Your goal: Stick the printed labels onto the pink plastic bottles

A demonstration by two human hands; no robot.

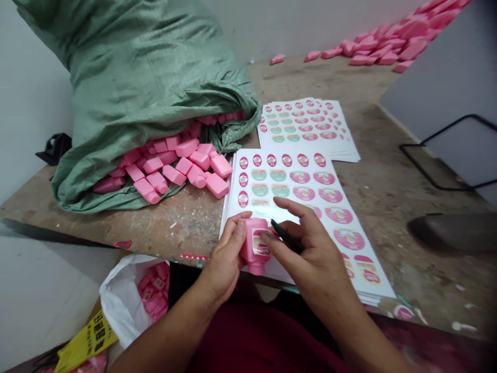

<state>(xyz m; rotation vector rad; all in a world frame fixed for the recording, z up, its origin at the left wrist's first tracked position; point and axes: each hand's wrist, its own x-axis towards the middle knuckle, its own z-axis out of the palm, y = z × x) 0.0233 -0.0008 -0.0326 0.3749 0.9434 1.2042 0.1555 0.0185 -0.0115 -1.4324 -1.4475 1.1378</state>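
My left hand (223, 264) grips a small pink plastic bottle (249, 248), its neck pointing down toward me. A label sticker (261, 246) with pink and pale print lies on the side that faces right. The thumb of my right hand (316, 254) presses at that label, while its fingers hold a slim black tool (286, 238) whose exact kind I cannot make out. Right under both hands is a stack of white sticker sheets (267, 168) with oval pink and green labels. Part of the front sheet is hidden by my hands.
Pink bottles (186, 166) spill from a green woven sack (147, 77) at left. More sticker sheets (306, 147) lie behind. A heap of pink bottles (388, 46) is at back right, near a black wire frame (419, 160). Below the table edge, a white bag (120, 300) holds labelled bottles.
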